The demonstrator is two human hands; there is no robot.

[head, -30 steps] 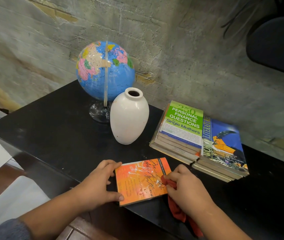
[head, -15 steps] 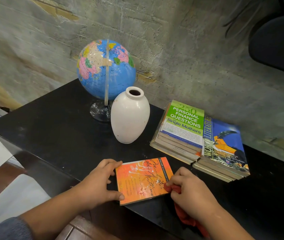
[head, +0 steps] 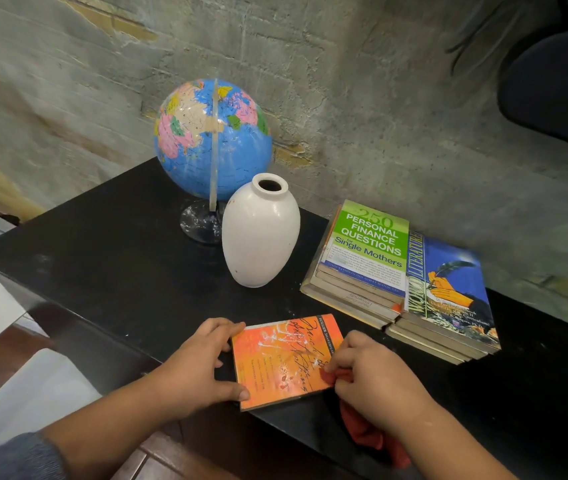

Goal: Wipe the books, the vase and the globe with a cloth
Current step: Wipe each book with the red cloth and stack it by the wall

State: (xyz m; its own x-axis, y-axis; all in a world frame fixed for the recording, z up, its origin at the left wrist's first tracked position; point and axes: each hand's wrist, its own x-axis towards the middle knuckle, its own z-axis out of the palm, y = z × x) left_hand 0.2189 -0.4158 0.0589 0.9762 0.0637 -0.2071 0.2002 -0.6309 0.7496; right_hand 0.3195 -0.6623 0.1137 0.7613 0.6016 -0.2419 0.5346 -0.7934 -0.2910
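Paperback (head: 280,358) (orange, black script) held by left hand (head: 192,372); right hand (head: 376,386) grips red cloth (head: 365,434).

Single head-worn wide-angle view, looking forward and steeply down from above the near edge of the black desk (head: 119,271), facing the rough grey plastered wall (head: 379,98). Close range: forearms enter at the bottom edge, with the left hand (head: 192,368) and right hand (head: 376,382) low in frame. The desk runs diagonally.
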